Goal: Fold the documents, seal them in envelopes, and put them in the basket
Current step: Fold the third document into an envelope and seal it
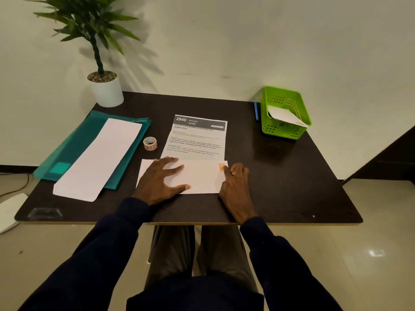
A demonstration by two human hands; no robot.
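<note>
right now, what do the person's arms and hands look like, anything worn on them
The left sleeve and right sleeve are dark navy, long, ending at the wrists. The left hand and right hand are bare: no gloves, no visible ring or watch.

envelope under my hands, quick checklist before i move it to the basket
1. Envelope pinned flat: ok, the left hand lies spread on it.
2. Sticker at its right end stuck down: cannot tell, the right hand has a fingertip at it.
3. Folded document inside: cannot tell, the envelope hides its contents.
4. All documents folded: not ok, a printed sheet lies unfolded just behind the envelope.
5. Basket ready: ok, it stands upright at the far right of the table with white paper in it and room left.
6. Tape roll out of the way: ok, it sits apart from the envelope, left of the sheet.
</note>
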